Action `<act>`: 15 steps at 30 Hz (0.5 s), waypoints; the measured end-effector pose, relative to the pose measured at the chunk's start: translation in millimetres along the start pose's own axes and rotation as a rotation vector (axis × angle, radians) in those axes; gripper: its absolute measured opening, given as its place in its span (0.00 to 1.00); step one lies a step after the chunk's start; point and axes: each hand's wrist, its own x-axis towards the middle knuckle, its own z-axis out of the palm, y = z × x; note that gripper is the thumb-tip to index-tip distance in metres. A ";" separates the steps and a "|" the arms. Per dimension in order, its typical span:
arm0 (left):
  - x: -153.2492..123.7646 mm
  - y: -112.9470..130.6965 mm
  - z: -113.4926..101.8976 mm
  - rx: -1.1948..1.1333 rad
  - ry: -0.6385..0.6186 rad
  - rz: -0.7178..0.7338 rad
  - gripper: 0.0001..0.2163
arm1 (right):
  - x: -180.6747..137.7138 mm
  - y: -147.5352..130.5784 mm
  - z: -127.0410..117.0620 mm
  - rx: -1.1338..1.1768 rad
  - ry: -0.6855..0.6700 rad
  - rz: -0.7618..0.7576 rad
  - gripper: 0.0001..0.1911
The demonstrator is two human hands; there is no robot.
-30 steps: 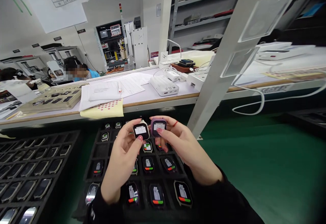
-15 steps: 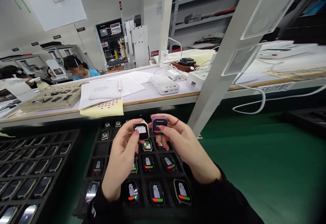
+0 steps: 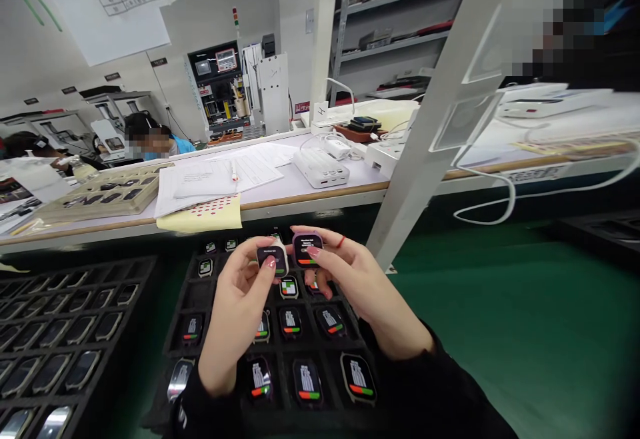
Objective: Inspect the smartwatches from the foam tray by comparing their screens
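Side by side above a black foam tray (image 3: 193,290), two smartwatch bodies without straps are held up. My left hand (image 3: 239,299) is closed around a light-cased smartwatch (image 3: 264,253), its thumb on the lit screen. A purple-cased smartwatch (image 3: 301,242) sits in my right hand (image 3: 350,269), the thumb likewise pressing its screen, which shows small text and a red-orange bar. Below, several watches such as one dark watch (image 3: 307,380) lie in the tray's compartments with red and green bars on their screens. My left hand and wrist hide some compartments.
A second tray (image 3: 113,352) of dark-screened watches lies at left. Ahead runs a bench (image 3: 280,204) carrying papers (image 3: 200,182), a white charger box (image 3: 320,167) and a beige tray (image 3: 130,206). A slanted white post (image 3: 415,152) rises at right. A person (image 3: 160,139) sits beyond the bench.
The light watch's screen has gone from a white table to a dark page with a green bar. More text shows on the purple watch. Both hands have shifted slightly left.
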 end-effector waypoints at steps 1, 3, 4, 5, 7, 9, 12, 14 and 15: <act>-0.1 -0.6 -0.3 -0.007 -0.005 -0.005 0.08 | -0.1 0.4 -0.6 0.022 -0.004 0.011 0.20; -0.7 -0.9 -0.6 0.000 -0.016 -0.011 0.09 | 0.0 1.2 -2.0 0.081 -0.015 0.040 0.19; -1.3 -0.3 -0.7 0.009 -0.020 -0.012 0.09 | 0.1 1.6 -2.8 0.117 -0.027 0.058 0.19; -2.3 1.1 -0.8 0.013 -0.026 -0.011 0.10 | 0.1 1.9 -3.7 0.157 -0.046 0.078 0.20; -5.7 6.1 -0.9 -0.024 -0.064 -0.007 0.11 | 0.1 1.9 -5.2 0.240 -0.095 0.106 0.21; -11.9 12.3 -1.4 -0.147 -0.197 -0.050 0.14 | 0.1 0.9 -6.1 0.299 -0.140 0.110 0.22; -25.5 14.2 -4.6 -0.385 -0.549 -0.240 0.24 | 0.0 -1.4 -6.0 0.311 -0.116 0.090 0.21; -35.6 6.7 -10.0 -0.425 -0.704 -0.309 0.23 | -0.3 -2.2 -5.7 0.285 -0.058 0.070 0.22; -40.8 1.2 -13.9 -0.382 -0.711 -0.304 0.21 | -0.5 -2.2 -5.6 0.271 -0.030 0.056 0.22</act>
